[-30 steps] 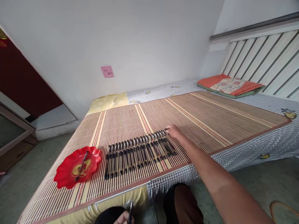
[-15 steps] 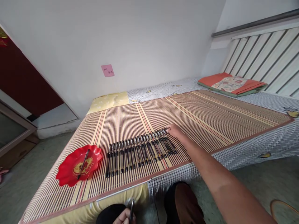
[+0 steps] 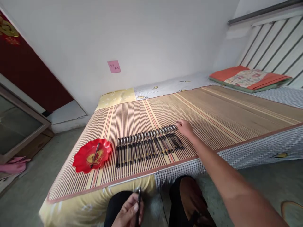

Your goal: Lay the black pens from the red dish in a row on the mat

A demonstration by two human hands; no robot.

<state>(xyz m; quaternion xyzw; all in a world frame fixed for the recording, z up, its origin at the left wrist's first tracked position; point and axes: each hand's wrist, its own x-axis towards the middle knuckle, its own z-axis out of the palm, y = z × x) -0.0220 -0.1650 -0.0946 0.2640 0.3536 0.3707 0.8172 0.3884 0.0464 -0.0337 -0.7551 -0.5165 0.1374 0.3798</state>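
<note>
My left hand, low in front of my knees, is closed around a dark pen held upright. Several black-capped pens lie side by side in a slanting row on a striped bamboo mat. At the right end of that row is my right hand, its thumb and forefinger slightly apart beside the cap of the last pen. Whether the fingertips touch that cap is hard to make out. One more pen rests inside a red scalloped plate left of the row.
The mat covers a bed with checked and yellow bedding. A folded orange and floral cloth lies at the far right by a white slatted headboard. Behind rises a wall with a pink note. My knees are at the bed's near edge.
The view has shifted, so the bed and plate appear farther right and higher. My left hand has risen further into view with its pen. My right hand has drawn slightly off the last pen's cap.
</note>
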